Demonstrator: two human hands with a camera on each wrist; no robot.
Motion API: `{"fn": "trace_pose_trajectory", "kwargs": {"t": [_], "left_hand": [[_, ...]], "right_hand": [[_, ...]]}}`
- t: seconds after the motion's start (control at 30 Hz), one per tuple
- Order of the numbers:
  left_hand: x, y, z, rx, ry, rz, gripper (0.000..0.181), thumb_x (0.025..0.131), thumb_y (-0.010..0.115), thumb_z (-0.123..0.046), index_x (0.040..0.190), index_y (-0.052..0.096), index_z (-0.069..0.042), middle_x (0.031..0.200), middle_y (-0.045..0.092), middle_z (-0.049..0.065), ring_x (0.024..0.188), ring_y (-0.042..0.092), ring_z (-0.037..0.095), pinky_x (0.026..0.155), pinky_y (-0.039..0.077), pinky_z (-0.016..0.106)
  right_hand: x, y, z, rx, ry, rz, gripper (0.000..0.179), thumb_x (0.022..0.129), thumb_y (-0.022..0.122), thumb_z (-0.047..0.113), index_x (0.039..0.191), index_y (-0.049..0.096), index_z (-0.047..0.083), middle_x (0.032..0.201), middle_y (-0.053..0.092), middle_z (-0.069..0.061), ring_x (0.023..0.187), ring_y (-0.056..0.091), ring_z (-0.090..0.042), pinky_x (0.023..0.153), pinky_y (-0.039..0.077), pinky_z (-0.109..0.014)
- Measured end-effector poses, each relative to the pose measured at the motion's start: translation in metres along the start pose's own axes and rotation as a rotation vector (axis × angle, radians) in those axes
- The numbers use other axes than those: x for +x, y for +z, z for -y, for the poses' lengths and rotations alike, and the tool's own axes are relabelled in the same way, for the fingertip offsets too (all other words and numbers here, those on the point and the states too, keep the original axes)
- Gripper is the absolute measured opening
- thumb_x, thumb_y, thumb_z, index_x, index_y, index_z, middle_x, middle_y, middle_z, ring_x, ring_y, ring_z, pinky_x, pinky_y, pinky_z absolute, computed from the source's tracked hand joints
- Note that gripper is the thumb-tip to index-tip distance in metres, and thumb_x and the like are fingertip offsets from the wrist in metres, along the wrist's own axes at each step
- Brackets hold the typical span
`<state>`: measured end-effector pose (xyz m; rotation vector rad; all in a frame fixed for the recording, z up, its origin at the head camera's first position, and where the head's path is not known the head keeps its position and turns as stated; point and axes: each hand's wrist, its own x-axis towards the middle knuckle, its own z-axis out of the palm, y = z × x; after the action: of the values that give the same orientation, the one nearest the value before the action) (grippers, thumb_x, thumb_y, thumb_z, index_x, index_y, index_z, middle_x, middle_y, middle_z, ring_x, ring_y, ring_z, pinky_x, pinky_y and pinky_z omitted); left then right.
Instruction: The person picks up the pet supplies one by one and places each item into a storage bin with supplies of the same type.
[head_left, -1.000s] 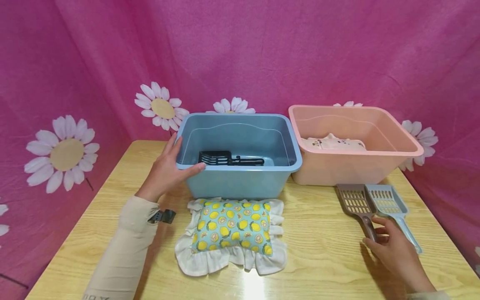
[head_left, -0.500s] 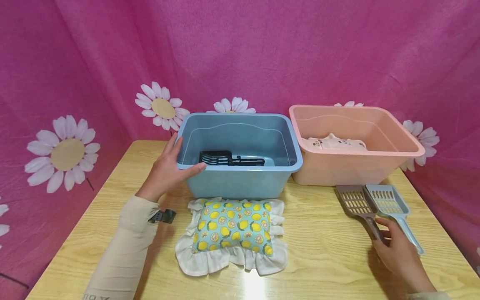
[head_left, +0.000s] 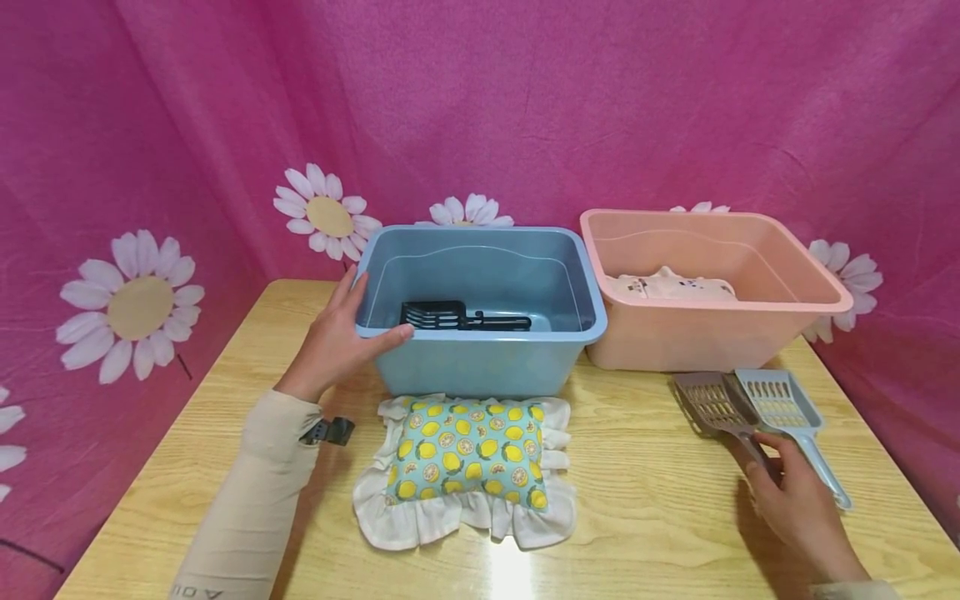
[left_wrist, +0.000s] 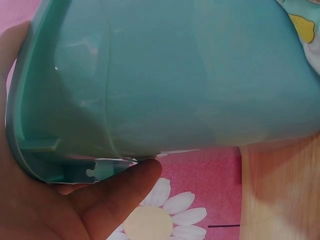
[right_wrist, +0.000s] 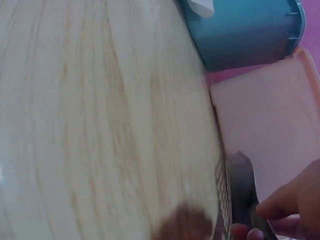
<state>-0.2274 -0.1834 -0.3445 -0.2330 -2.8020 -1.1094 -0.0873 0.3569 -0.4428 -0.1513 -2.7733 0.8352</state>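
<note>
My right hand [head_left: 798,508] grips the handle of a brown slotted litter scoop [head_left: 714,406], whose head tilts above the table with a shadow at its left. In the right wrist view, fingers and thumb close on the scoop's handle beside the pink tub. A light blue litter scoop [head_left: 783,408] lies just to its right. My left hand [head_left: 326,342] holds the front left corner of a blue plastic tub [head_left: 480,367], thumb over the front rim and fingers along the left side. Inside that tub lies a black slotted scoop [head_left: 442,315].
Beside the blue tub stands a pink tub [head_left: 690,337] with a pale printed cloth [head_left: 667,286] inside. A lemon-print cushion [head_left: 465,454] with white ruffles lies before the blue tub on the wooden table [head_left: 637,500]. Behind hangs a magenta flower-print curtain [head_left: 480,108].
My right hand has shifted its hold on the brown scoop's handle slightly right, and the scoop has tilted up from the table. The left hand stays on the blue tub.
</note>
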Motion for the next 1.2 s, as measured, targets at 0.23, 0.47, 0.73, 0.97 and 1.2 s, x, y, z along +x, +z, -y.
{"fn": "trace_pose_trajectory", "kwargs": {"t": [0.23,0.47,0.73,0.97,1.2], "left_hand": [[-0.001,0.000,0.003,0.000,0.010,-0.006,0.108,0.075,0.066,-0.068,0.156,0.011,-0.021,0.162,0.001,0.001,0.143,0.020,0.039,0.097,0.037,0.067],[0.000,0.000,0.003,-0.007,0.017,-0.010,0.108,0.075,0.066,-0.068,0.156,0.011,-0.021,0.162,0.001,-0.001,0.142,0.021,0.039,0.097,0.037,0.066],[0.000,0.001,0.003,-0.001,0.034,-0.019,0.108,0.076,0.067,-0.066,0.156,0.013,-0.018,0.162,0.002,-0.002,0.142,0.024,0.038,0.099,0.036,0.066],[0.000,0.000,0.003,-0.002,0.044,-0.025,0.107,0.077,0.067,-0.066,0.156,0.013,-0.017,0.162,0.003,-0.002,0.141,0.025,0.038,0.099,0.036,0.066],[0.000,0.001,0.002,-0.003,0.025,-0.009,0.109,0.075,0.066,-0.068,0.156,0.012,-0.019,0.162,0.002,-0.002,0.142,0.023,0.038,0.098,0.037,0.065]], "right_hand": [[-0.003,-0.007,0.011,-0.031,-0.031,-0.059,0.034,0.095,0.058,0.015,0.127,0.057,0.005,0.087,0.069,-0.014,0.065,0.048,0.009,0.054,0.038,-0.022],[-0.004,-0.023,0.029,-0.020,-0.057,-0.152,0.030,0.093,0.063,0.017,0.122,0.063,0.009,0.078,0.064,0.013,0.063,0.047,0.010,0.052,0.035,-0.019],[-0.002,-0.045,0.062,0.033,-0.043,-0.171,0.033,0.094,0.064,0.024,0.125,0.064,0.014,0.081,0.058,0.029,0.064,0.050,0.010,0.051,0.037,-0.015],[0.012,-0.058,0.089,0.099,-0.168,-0.216,0.031,0.093,0.066,0.018,0.124,0.066,0.014,0.082,0.058,0.029,0.060,0.052,0.002,0.050,0.039,-0.014],[0.037,-0.059,0.113,0.194,-0.256,-0.208,0.032,0.089,0.070,0.012,0.121,0.068,0.014,0.090,0.061,0.031,0.067,0.055,0.007,0.057,0.041,-0.008]]}}
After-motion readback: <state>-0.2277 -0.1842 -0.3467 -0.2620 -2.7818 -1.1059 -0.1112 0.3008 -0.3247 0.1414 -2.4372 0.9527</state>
